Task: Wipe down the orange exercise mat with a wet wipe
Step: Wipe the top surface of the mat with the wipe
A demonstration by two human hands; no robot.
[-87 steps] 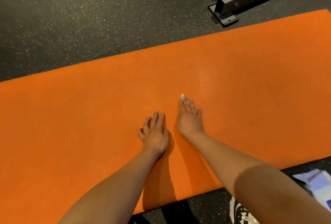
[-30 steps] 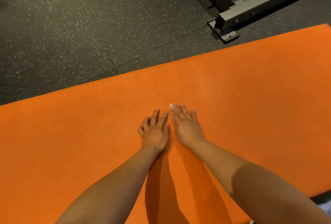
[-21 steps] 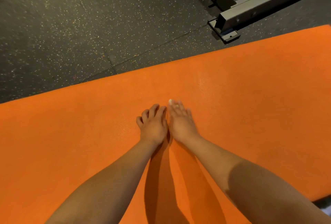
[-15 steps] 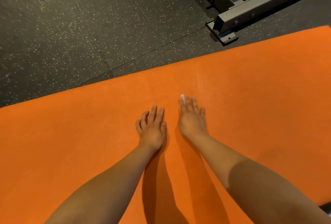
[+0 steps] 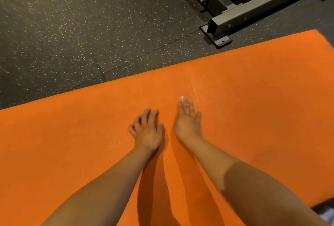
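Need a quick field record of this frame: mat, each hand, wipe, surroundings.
mat: orange mat lying flat on speckled dark floor
left hand: on the mat, fingers bent and spread, holds nothing visible
right hand: beside the left, not touching it, fingers straight, pointing toward the far edge
wipe: not plainly visible; small white bit at a right fingertip, cannot tell what it is
surroundings: grey metal frame on the floor beyond the mat's far edge

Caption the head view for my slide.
Person's left hand and right hand on the orange exercise mat; speckled floor and metal frame beyond.
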